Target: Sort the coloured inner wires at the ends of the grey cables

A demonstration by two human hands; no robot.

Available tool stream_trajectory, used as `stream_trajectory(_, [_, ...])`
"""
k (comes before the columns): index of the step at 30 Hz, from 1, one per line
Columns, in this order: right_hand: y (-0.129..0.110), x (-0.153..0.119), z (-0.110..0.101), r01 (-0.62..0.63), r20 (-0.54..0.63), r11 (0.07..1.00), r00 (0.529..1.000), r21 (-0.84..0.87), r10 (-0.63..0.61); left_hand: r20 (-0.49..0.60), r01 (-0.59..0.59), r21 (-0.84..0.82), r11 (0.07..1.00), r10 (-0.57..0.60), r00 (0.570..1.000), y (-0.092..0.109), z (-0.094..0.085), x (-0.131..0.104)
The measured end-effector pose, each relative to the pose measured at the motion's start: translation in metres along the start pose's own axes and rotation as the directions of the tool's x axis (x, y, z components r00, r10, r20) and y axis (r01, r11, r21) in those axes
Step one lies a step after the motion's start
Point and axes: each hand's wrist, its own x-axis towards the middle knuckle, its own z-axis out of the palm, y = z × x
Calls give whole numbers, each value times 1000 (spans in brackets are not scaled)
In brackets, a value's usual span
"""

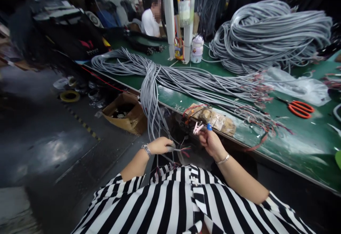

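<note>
My left hand (161, 145) is closed around the end of a grey cable (176, 149), whose thin coloured wires (185, 151) fan out toward the right. My right hand (211, 143), with a blue cover (209, 126) on one fingertip, has its fingers drawn together at the bench edge. It is right beside a pink clothes peg (197, 128); whether the fingers touch the peg is unclear. Just behind is a tape-wrapped block (217, 120) bound with wires. A bundle of grey cables (151, 99) hangs over the bench edge near my left hand.
Long grey cables (191, 75) with stripped ends lie along the green bench (287, 148). Orange-handled scissors (301, 109), a plastic bag (298, 84) and a large cable coil (271, 35) are at the right. A cardboard box (130, 118) stands below left. A person (150, 21) sits beyond the bench.
</note>
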Motion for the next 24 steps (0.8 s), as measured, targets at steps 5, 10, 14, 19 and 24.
stream_trajectory(5, [10,-3,-13,-34,17,992,999,-118,36,-145,-2,231,973,36,989,18,-49,8])
stream_trajectory(10, [19,-8,-13,-16,56,985,998,-174,26,-303,-93,490,867,269,914,62,-93,72])
stream_trajectory(14, [24,-14,-12,29,77,978,997,-207,-14,-276,-91,643,761,341,898,77,-109,140])
stream_trajectory(19, [21,-20,-14,37,63,978,998,-205,-25,-179,-11,812,584,267,947,83,-116,195])
stream_trajectory(24, [17,-21,-20,40,36,982,999,-187,-34,-160,-29,840,542,299,941,80,-131,206])
